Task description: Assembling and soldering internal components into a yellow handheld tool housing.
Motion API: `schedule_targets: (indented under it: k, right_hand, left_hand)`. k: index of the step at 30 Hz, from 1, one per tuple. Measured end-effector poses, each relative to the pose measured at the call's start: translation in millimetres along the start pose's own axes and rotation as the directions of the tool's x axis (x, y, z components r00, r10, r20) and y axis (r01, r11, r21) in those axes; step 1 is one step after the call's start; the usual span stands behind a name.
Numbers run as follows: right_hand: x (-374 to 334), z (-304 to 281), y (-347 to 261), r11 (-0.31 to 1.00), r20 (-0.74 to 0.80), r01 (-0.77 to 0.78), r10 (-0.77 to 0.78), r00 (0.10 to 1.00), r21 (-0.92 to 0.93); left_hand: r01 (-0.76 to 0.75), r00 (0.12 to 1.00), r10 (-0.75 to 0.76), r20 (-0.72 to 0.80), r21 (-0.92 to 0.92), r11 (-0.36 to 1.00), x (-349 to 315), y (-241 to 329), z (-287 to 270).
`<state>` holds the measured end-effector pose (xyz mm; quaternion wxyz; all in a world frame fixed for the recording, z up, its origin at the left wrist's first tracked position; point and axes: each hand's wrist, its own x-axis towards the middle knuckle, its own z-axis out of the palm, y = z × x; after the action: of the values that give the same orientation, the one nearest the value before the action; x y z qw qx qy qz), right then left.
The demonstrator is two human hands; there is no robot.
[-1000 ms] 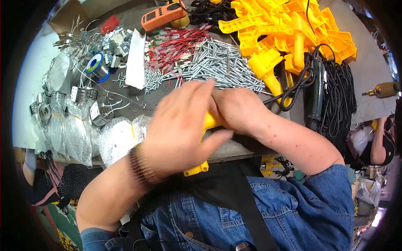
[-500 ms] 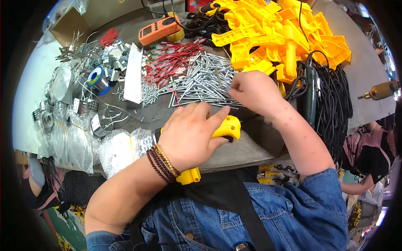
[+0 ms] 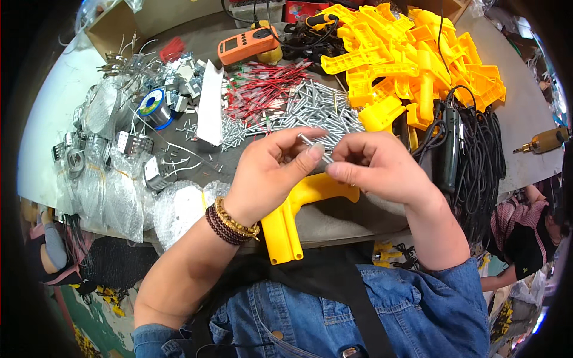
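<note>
My left hand [image 3: 265, 173] is closed in a pinch on a long silver screw [image 3: 307, 141], its head poking up above the thumb. Metal also shows at the fingertips of my right hand [image 3: 388, 170], closed close beside; whether it is the same screw or a second one, I cannot tell. Below both hands a yellow pistol-shaped plastic housing [image 3: 279, 234] lies at the table's front edge, its upper part partly covered by my left hand. Just beyond the hands spreads a heap of long silver screws [image 3: 328, 113], with smaller screws [image 3: 236, 134] to its left.
Red-wired parts [image 3: 265, 89] lie behind the screws, near an orange multimeter [image 3: 248, 46]. Yellow housings [image 3: 388, 59] pile up at the back right, beside black cables [image 3: 477, 143]. A solder spool [image 3: 155, 110] and bubble-wrapped parts [image 3: 122, 197] are on the left. A screwdriver [image 3: 543, 140] lies far right.
My left hand has come off the yellow housing and now pinches a screw. My right hand has drawn back from the screw heap to meet it. The view has shifted slightly.
</note>
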<state>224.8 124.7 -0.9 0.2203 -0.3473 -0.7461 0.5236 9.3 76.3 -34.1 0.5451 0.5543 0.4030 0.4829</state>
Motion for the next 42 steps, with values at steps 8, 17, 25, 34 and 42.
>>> schedule_targets:
  k: [8,17,25,34,42]
  right_hand:
    - [-24,36,-3,0.743,-0.003,0.191,-0.252,0.968,-0.642]
    - [-32,61,6,0.557,0.097,0.32,-0.392,0.915,-0.766]
    - [-24,65,20,0.574,0.055,0.43,-0.555,0.83,-0.697]
    - [-35,71,24,0.58,-0.013,0.469,-0.638,0.77,-0.666]
    - [-40,80,37,0.691,-0.06,0.54,-0.64,0.766,-0.481]
  left_hand:
    - [-0.029,0.989,0.095,-0.112,0.485,0.874,-5,0,6]
    - [-0.184,0.915,0.404,-0.01,0.879,0.439,-11,-4,13]
    - [-0.235,0.894,0.448,-0.017,0.833,0.5,-10,-9,14]
    - [-0.295,0.919,0.39,0.054,0.751,0.591,-8,-12,7]
    - [-0.225,0.931,0.365,0.002,0.79,0.57,-9,-4,6]
